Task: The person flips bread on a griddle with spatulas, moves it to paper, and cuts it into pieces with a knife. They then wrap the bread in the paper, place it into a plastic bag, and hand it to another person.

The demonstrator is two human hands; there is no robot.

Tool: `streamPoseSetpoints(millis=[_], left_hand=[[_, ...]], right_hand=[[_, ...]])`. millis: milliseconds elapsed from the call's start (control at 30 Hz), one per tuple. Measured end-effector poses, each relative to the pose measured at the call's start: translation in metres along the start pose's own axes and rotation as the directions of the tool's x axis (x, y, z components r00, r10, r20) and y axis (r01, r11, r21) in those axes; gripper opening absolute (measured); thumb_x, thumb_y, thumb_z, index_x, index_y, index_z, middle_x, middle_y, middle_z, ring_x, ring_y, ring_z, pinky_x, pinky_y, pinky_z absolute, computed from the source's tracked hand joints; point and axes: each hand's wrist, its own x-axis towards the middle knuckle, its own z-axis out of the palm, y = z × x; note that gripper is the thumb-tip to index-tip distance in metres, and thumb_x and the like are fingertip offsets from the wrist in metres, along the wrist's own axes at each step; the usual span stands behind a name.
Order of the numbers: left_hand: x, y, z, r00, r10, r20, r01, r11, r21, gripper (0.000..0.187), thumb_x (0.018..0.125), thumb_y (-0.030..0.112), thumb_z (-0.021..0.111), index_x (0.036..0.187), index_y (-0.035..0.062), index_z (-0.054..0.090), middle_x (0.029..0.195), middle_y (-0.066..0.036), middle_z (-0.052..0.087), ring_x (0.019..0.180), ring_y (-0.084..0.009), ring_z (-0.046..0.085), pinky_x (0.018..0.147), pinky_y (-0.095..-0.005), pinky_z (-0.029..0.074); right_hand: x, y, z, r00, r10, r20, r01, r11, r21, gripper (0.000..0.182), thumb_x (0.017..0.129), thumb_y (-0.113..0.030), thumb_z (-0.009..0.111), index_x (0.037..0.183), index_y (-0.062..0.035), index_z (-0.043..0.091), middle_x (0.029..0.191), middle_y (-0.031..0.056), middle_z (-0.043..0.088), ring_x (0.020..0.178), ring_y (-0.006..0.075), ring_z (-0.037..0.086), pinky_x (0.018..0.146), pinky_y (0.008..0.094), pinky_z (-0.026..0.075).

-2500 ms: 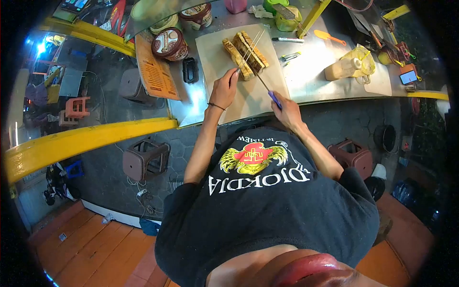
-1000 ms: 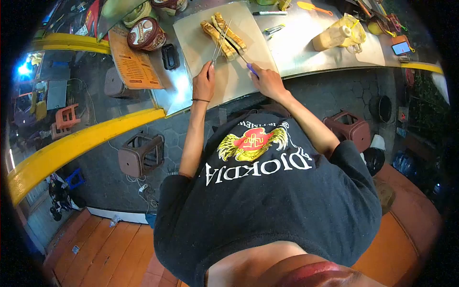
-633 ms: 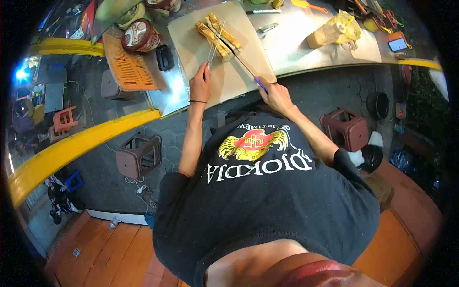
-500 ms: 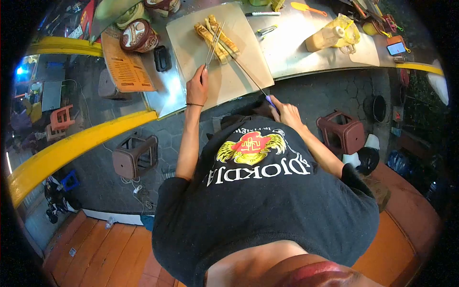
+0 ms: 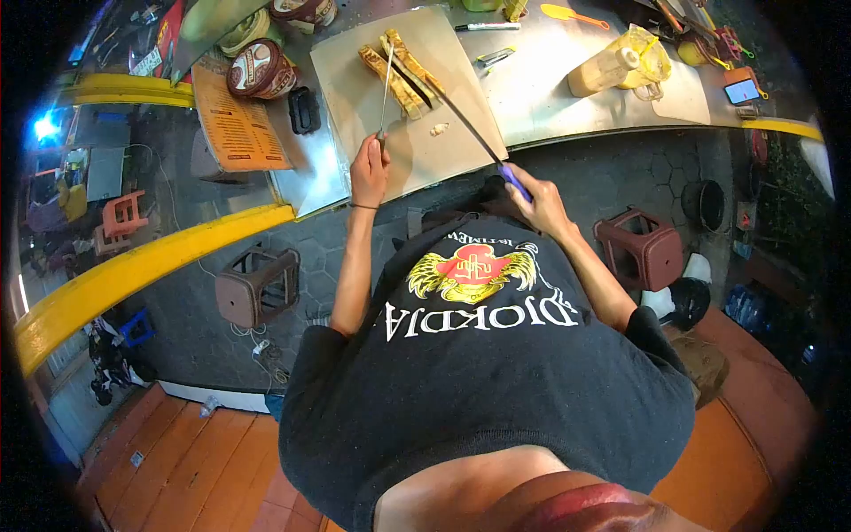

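My left hand [image 5: 370, 170] is closed around the lower end of a thin two-pronged metal fork [image 5: 386, 93], whose prongs reach over the food. In my right hand [image 5: 542, 204] is a long knife [image 5: 472, 127], gripped by its purple handle at the board's near right corner. The blade tip lies at the right strip of browned toasted bread [image 5: 412, 62]. Beside it, a second strip of toasted bread [image 5: 394, 87] lies almost parallel, with a narrow gap between. A small pale crumb [image 5: 439, 129] sits nearer to me on the cutting board [image 5: 350, 66].
Left of the board are a black case [image 5: 303, 110], an orange menu sheet [image 5: 232, 120] and brown patterned tubs [image 5: 257, 68]. On the right stand a sauce bottle [image 5: 603, 71] and a yellowish container [image 5: 649, 62]. A marker [image 5: 487, 27] and orange spatula [image 5: 574, 15] lie farther back.
Both hands have shifted slightly, and the knife blade now lies along the right strip. The fork has turned, its prongs appearing as one line. The small crumb now shows on the board.
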Motion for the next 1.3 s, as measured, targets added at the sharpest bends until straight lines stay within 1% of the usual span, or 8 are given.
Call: streamPoseSetpoints(millis=[167,300,367,500,667,833,1100,1300], left_hand=[[-0.018,0.017,0.013,0.986,-0.161,-0.045,0.101,0.788,-0.607,0.042,0.106,0.036,0.034,0.126,0.0058,0.053,0.069,-0.001,0.051,0.044,-0.0066,0.04,0.036,-0.0229,0.033],[-0.006,0.002,0.036,0.934,-0.308,-0.179,0.12,0.744,-0.657,0.043,0.105,0.036,0.035,0.14,0.0131,0.044,0.072,-0.002,0.053,0.042,-0.0085,0.041,0.034,-0.0251,0.035],[0.013,-0.006,0.058,0.929,-0.308,-0.204,0.112,0.761,-0.64,0.045,0.104,0.035,0.039,0.145,0.0155,0.038,0.077,-0.003,0.056,0.044,-0.0083,0.044,0.034,-0.0248,0.036],[0.035,0.008,0.066,0.988,-0.083,-0.131,0.074,0.995,-0.069,0.04,0.102,0.023,0.04,0.14,0.0091,0.043,0.075,-0.017,0.061,0.059,-0.0262,0.06,0.052,-0.0386,0.05],[0.061,0.062,0.036,0.991,0.131,-0.001,-0.112,0.848,0.517,0.045,0.097,0.017,0.043,0.14,0.0032,0.042,0.089,-0.029,0.065,0.081,-0.0433,0.065,0.071,-0.0514,0.051],[0.084,0.092,0.033,0.978,0.078,0.193,-0.184,0.753,0.632,0.05,0.096,0.019,0.045,0.144,0.0059,0.038,0.091,-0.029,0.065,0.086,-0.0432,0.064,0.074,-0.0524,0.052],[0.028,0.047,0.03,1.0,-0.006,0.007,0.006,0.999,-0.037,0.05,0.104,0.029,0.039,0.15,0.0116,0.029,0.07,-0.009,0.057,0.052,-0.017,0.056,0.051,-0.0329,0.049],[0.001,0.013,0.027,0.968,-0.249,-0.037,0.224,0.918,-0.328,0.049,0.105,0.038,0.035,0.147,0.0151,0.035,0.067,-0.005,0.056,0.043,-0.0087,0.046,0.035,-0.0239,0.04]], right_hand=[[0.069,-0.008,0.005,0.973,0.23,0.002,-0.228,0.959,0.168,0.04,0.092,-0.019,0.06,0.129,-0.0051,0.057,0.076,0.018,0.063,0.067,0.0163,0.059,0.066,0.0356,0.049],[0.111,0.001,0.025,0.978,0.209,-0.018,-0.197,0.944,0.264,0.045,0.091,-0.023,0.058,0.134,-0.0083,0.054,0.081,0.0195,0.067,0.072,0.023,0.065,0.07,0.0393,0.051],[0.121,-0.013,0.032,0.993,0.096,0.063,-0.083,0.98,-0.18,0.05,0.09,-0.025,0.056,0.138,-0.0113,0.05,0.086,0.0243,0.068,0.078,0.035,0.068,0.072,0.0457,0.052],[0.112,-0.031,0.064,0.994,0.085,0.063,-0.078,0.992,-0.098,0.051,0.087,-0.02,0.057,0.136,-0.0107,0.051,0.083,0.0269,0.066,0.076,0.0442,0.065,0.069,0.0526,0.05],[0.128,-0.032,0.084,0.974,0.197,0.111,-0.224,0.767,0.602,0.04,0.092,-0.02,0.056,0.129,-0.0021,0.056,0.064,0.0044,0.058,0.053,0.0104,0.052,0.049,0.0297,0.044],[0.103,-0.024,0.016,0.881,0.244,0.406,-0.472,0.53,0.705,0.029,0.098,-0.022,0.05,0.117,-0.0022,0.06,0.063,-0.0006,0.052,0.046,0.0063,0.045,0.038,0.0234,0.033],[0.006,-0.017,-0.051,0.852,0.35,0.389,-0.467,0.844,0.264,0.041,0.086,-0.012,0.056,0.125,-0.0007,0.06,0.064,0.0064,0.057,0.057,0.0093,0.054,0.053,0.0281,0.046],[0.043,-0.055,-0.045,0.934,0.123,0.334,-0.149,0.987,0.053,0.045,0.083,-0.016,0.061,0.125,-0.0006,0.059,0.083,0.0276,0.065,0.077,0.0395,0.066,0.075,0.0432,0.051]])
